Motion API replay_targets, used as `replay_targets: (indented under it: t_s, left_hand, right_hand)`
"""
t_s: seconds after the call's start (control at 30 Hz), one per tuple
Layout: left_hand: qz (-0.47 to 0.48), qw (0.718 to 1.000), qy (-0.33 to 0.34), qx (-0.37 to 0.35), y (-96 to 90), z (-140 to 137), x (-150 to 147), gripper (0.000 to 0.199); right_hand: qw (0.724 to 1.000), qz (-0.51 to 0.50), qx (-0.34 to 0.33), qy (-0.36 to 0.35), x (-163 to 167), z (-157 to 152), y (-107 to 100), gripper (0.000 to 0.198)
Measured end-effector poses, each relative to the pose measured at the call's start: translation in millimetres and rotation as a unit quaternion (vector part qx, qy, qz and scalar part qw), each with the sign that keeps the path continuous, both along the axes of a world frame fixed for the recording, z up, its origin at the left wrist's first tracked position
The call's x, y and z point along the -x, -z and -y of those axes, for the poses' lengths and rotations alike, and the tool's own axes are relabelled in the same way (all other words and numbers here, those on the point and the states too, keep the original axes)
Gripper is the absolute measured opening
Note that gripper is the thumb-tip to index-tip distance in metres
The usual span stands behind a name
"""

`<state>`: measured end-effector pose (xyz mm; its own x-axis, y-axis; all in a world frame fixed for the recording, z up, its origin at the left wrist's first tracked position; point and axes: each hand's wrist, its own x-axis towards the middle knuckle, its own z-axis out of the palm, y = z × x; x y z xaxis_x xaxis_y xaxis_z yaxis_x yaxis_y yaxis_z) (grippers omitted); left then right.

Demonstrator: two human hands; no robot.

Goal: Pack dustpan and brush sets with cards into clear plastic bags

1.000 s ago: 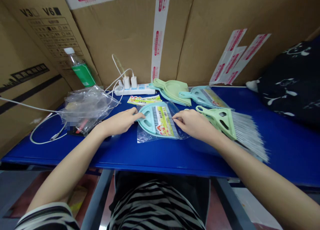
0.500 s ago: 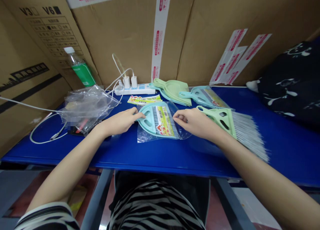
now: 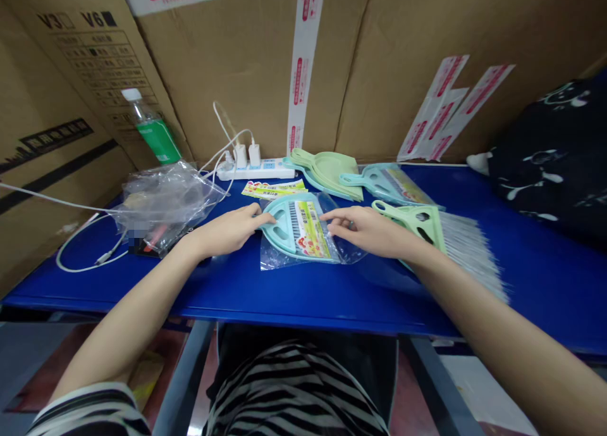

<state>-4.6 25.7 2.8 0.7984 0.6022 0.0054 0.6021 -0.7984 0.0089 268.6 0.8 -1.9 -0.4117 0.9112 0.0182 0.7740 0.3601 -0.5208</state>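
Dustpan [image 3: 300, 257]: pale blue plastic, flat on the blue tabletop [image 3: 303, 300], handle end left, wide end right. Brush [image 3: 286, 223]: same pale blue, lying in the pan, holed part left, grey bristles to the right. Label card [image 3: 310, 230]: yellow-green with red print, over the bristles. Clear bag [image 3: 274, 261]: crinkled, sticks out past lower and right edges.
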Motion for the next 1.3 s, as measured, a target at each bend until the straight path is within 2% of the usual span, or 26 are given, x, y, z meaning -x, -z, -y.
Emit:
replay_targets:
  t_s: [0.17, 0.3, 0.43, 0.6, 0.73, 0.9, 1.07, 1.2, 1.3]
  left_hand:
    - [0.0, 1.0, 0.0, 0.003, -0.4, -0.1, 0.6, 0.044]
    - [0.005, 1.0, 0.008, -0.003, 0.0, -0.3, 1.1, 0.044]
    - [0.001, 1.0, 0.002, -0.002, 0.1, 0.4, 0.9, 0.044]
    - [0.013, 1.0, 0.012, -0.009, 0.7, -0.1, 1.6, 0.043]
    - [0.01, 1.0, 0.012, -0.009, 1.5, -1.0, 1.8, 0.043]
    - [0.0, 1.0, 0.008, -0.011, 2.5, -1.7, 1.1, 0.042]
    - [0.0, 1.0, 0.008, -0.016, 2.0, -1.6, 1.2, 0.042]
    - [-0.006, 1.0, 0.004, -0.018, 1.7, -0.7, 0.6, 0.042]
    - [-0.002, 1.0, 0.005, -0.023, 2.2, -0.3, 0.2, 0.042]
  right_hand:
    - [0.998, -0.043, 0.044, 0.002, -2.7, -5.5, 3.8, 0.044]
    - [0.986, -0.104, 0.131, -0.01, -6.9, -8.3, 3.0, 0.049]
    - [0.967, -0.162, 0.194, 0.012, -7.5, -7.2, -1.9, 0.044]
    - [0.954, -0.183, 0.228, 0.058, -1.8, -6.1, -3.4, 0.036]
    - [0.954, -0.179, 0.224, 0.088, 3.5, -5.9, -0.9, 0.023]
    - [0.951, -0.204, 0.22, 0.076, 6.8, -6.5, 2.1, 0.01]
    - [0.958, -0.216, 0.184, 0.028, 5.5, -10.2, 9.5, 0.028]
    - [0.989, -0.124, 0.084, -0.01, 7.2, -10.8, 18.3, 0.04]
    - [0.999, -0.04, 0.016, 0.007, 11.7, -8.5, 21.0, 0.047]
